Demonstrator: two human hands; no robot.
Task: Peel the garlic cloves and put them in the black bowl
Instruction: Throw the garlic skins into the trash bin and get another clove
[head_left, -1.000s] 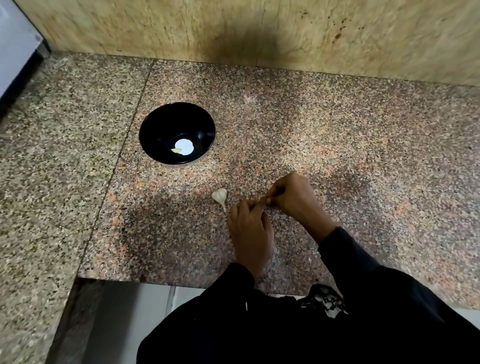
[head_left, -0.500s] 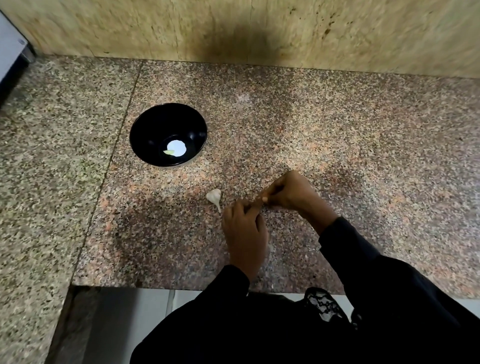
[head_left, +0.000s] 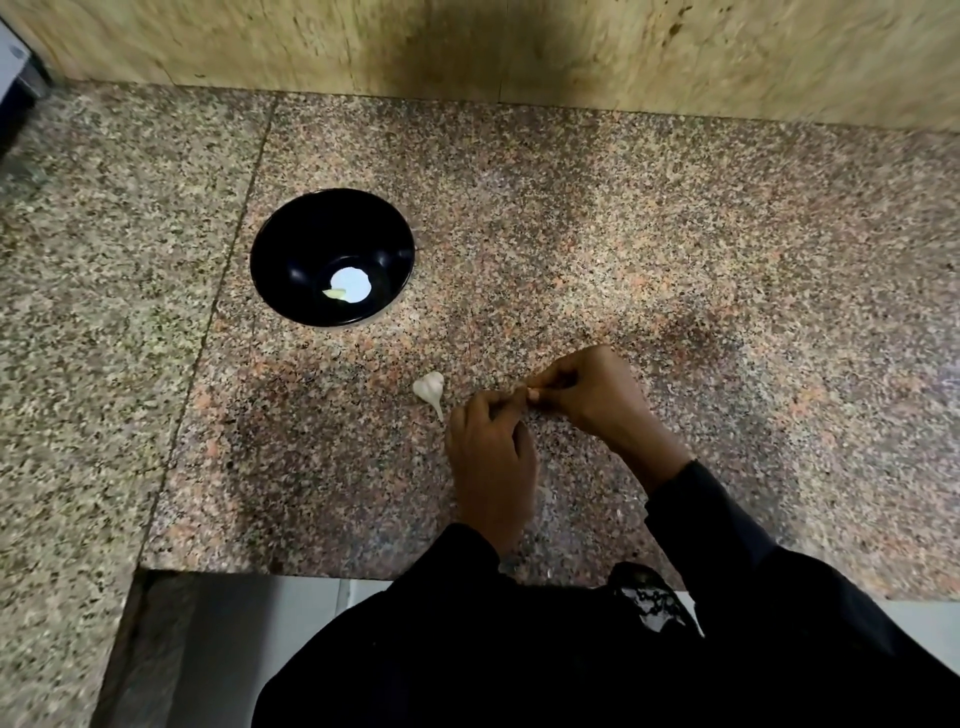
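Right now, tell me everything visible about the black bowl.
The black bowl is round, glossy and deep, standing upright on the speckled granite counter, beyond the hands and to their left. A bright white glare sits at its bottom, with one pale yellowish peeled piece beside it. Nothing touches the bowl's rim; neither hand is near it.

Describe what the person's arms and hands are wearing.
Both arms are in long black sleeves reaching to the wrists. The left hand and right hand are bare: no gloves, and no rings or watch visible. A black-and-white patterned cloth shows near the waist.
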